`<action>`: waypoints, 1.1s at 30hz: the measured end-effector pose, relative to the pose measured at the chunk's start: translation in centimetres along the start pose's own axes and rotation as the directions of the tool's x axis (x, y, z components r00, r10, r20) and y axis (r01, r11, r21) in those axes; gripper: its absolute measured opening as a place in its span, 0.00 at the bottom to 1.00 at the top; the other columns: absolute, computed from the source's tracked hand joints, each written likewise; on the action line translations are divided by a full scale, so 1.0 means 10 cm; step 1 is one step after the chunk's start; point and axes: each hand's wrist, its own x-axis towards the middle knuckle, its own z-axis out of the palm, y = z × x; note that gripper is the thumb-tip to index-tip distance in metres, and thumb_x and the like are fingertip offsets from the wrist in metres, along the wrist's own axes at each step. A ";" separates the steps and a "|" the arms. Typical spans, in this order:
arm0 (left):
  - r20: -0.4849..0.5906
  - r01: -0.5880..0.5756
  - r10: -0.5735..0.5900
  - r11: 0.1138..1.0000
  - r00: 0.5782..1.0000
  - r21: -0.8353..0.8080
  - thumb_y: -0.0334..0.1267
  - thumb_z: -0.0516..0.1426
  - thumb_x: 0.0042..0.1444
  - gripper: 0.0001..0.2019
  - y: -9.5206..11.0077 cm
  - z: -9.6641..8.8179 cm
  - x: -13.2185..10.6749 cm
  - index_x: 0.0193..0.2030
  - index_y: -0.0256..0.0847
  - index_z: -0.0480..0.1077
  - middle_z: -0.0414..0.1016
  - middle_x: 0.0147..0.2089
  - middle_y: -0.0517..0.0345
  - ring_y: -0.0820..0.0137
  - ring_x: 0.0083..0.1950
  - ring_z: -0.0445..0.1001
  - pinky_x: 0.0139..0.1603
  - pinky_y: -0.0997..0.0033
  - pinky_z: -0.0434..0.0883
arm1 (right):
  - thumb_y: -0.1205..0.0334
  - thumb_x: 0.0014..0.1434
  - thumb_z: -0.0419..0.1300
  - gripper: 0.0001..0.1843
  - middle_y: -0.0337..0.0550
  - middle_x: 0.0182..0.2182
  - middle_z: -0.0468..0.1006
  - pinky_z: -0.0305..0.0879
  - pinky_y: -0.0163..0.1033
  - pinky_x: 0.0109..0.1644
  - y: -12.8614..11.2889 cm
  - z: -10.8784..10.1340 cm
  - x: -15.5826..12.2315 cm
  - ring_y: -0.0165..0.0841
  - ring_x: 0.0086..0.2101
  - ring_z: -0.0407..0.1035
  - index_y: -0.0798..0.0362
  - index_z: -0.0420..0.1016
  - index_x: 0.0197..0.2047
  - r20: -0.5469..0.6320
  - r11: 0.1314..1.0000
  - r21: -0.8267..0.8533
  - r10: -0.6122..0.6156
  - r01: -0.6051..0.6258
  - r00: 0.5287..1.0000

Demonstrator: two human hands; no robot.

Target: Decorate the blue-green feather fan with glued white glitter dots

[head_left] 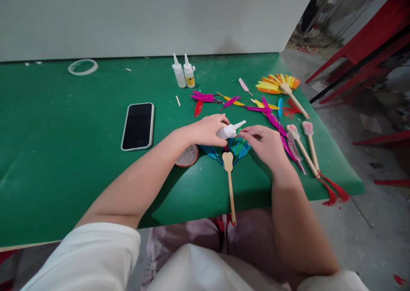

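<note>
One white bottle (226, 132) is clamped in the left grip (208, 131); the right grip (265, 148) pinches a slim pale piece (256, 132) beside it. Directly below in view, the blue feather fan (228, 161) lies on the green counter (80, 167), and a red chair (378, 35) stands at right.

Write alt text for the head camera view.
A person's left hand holds a white nozzle bottle and the right hand a small pale piece, above a blue feathered fan on a green table. Loose feathers and a phone lie nearby.
</note>
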 end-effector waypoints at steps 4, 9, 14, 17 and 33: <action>0.000 0.007 -0.007 1.000 1.000 0.022 0.43 0.56 0.47 0.18 0.01 0.00 0.00 0.45 0.40 0.73 0.64 0.58 0.49 0.56 0.60 0.63 0.62 0.56 0.60 | 0.58 0.55 0.60 0.09 0.43 0.33 0.81 0.69 0.38 0.34 0.00 0.01 0.00 0.36 0.34 0.75 0.51 0.79 0.31 0.012 1.000 -0.015 0.011 -0.011 1.000; -0.009 -0.015 0.015 1.000 1.000 0.017 0.42 0.57 0.47 0.16 0.03 -0.03 -0.01 0.43 0.39 0.74 0.64 0.58 0.49 0.57 0.59 0.63 0.61 0.58 0.60 | 0.58 0.55 0.60 0.09 0.42 0.33 0.81 0.69 0.38 0.34 0.00 0.01 -0.01 0.36 0.33 0.75 0.51 0.80 0.31 0.005 1.000 -0.011 0.010 -0.010 1.000; -0.014 -0.009 0.009 1.000 1.000 0.006 0.42 0.56 0.48 0.17 0.03 -0.05 -0.03 0.44 0.39 0.74 0.63 0.59 0.49 0.55 0.61 0.62 0.62 0.57 0.59 | 0.59 0.55 0.61 0.07 0.42 0.33 0.82 0.70 0.38 0.35 0.00 0.02 0.00 0.36 0.34 0.75 0.51 0.80 0.31 0.001 1.000 0.015 0.005 -0.005 1.000; -0.011 -0.016 0.016 1.000 1.000 0.002 0.42 0.56 0.48 0.17 0.02 -0.04 -0.02 0.44 0.40 0.74 0.64 0.59 0.49 0.57 0.59 0.63 0.61 0.57 0.61 | 0.59 0.55 0.61 0.07 0.41 0.33 0.82 0.70 0.39 0.36 0.01 0.02 0.00 0.36 0.34 0.75 0.51 0.80 0.31 -0.004 0.999 0.033 0.008 -0.008 1.000; 0.035 -0.015 0.010 0.991 0.999 0.132 0.44 0.56 0.48 0.17 0.04 -0.03 -0.02 0.42 0.39 0.75 0.65 0.58 0.47 0.55 0.61 0.61 0.60 0.58 0.61 | 0.63 0.55 0.60 0.07 0.41 0.34 0.81 0.69 0.38 0.39 -0.02 0.02 0.01 0.35 0.35 0.74 0.51 0.80 0.32 0.041 0.999 0.049 0.017 -0.019 0.999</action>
